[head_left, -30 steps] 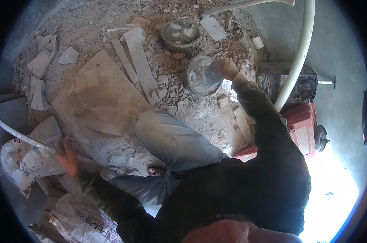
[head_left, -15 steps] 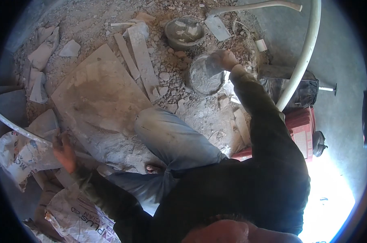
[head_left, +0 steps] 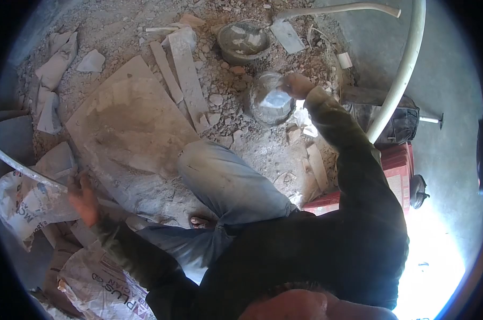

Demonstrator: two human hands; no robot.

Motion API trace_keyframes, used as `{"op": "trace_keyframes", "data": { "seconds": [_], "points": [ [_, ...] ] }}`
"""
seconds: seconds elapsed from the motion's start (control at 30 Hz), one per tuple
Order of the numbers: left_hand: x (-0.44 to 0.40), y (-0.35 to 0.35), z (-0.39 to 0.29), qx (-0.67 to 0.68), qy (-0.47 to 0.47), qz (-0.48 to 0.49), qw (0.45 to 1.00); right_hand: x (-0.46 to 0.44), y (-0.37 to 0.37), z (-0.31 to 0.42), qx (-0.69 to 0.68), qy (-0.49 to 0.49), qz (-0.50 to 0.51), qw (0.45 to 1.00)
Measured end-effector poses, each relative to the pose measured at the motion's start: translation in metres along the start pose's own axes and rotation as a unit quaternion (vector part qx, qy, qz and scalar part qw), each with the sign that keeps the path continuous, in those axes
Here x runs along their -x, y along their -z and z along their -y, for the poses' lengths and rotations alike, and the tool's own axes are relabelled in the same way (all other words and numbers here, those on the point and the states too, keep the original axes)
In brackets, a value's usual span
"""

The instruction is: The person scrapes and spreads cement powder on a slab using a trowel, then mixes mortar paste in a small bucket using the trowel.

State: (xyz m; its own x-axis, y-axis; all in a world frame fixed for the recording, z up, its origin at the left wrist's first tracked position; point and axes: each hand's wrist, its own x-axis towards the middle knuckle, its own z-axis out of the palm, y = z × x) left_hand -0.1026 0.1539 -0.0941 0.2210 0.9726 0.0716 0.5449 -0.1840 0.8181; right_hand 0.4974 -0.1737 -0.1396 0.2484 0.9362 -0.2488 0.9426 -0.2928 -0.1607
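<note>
My right hand (head_left: 297, 86) is closed on a trowel (head_left: 276, 99), its handle hidden in the fingers. The pale, shiny blade is over a round bucket (head_left: 250, 109) of grey mix. Part of the bucket is hidden by my hand and the blade. On the far left, my left hand (head_left: 83, 201) has its fingers apart. It is beside the end of a curved pale pipe (head_left: 28, 170) and the near-left edge of a large dusty slab (head_left: 127, 120). Whether those fingers touch the slab is unclear.
A second bucket (head_left: 243, 44) sits in the rubble beyond the first. Narrow tile strips (head_left: 187, 74) lie beside the slab. Torn printed sacks (head_left: 105, 280) are at lower left. On the right are a thick pale pipe (head_left: 401, 80), a black bag (head_left: 407, 114) and red boxes (head_left: 395, 168).
My right hand has lifted slightly and turned, so the blade now shows a bright, flat face over the bucket. The left hand has barely moved.
</note>
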Motion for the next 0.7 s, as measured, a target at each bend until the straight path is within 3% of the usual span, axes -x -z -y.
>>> {"op": "trace_keyframes", "data": {
  "seconds": [0.13, 0.23, 0.4, 0.47, 0.7],
  "points": [
    [0.002, 0.000, -0.005, 0.046, 0.023, 0.000, 0.999, -0.011, 0.008, -0.016, 0.011, -0.044, -0.086, 0.995],
    [0.005, 0.005, -0.005, 0.086, 0.038, 0.011, 0.996, -0.001, 0.037, -0.001, 0.059, -0.081, -0.094, 0.991],
    [0.003, 0.006, -0.016, -0.031, 0.046, 0.003, 0.998, 0.004, 0.031, -0.011, 0.052, -0.172, -0.121, 0.976],
    [-0.001, 0.005, -0.006, -0.047, 0.036, 0.004, 0.998, 0.004, 0.028, -0.012, 0.046, -0.155, -0.134, 0.978],
    [-0.003, 0.001, 0.001, 0.022, 0.024, 0.014, 0.999, 0.019, -0.004, -0.045, -0.064, -0.225, -0.206, 0.950]
  ]
}}
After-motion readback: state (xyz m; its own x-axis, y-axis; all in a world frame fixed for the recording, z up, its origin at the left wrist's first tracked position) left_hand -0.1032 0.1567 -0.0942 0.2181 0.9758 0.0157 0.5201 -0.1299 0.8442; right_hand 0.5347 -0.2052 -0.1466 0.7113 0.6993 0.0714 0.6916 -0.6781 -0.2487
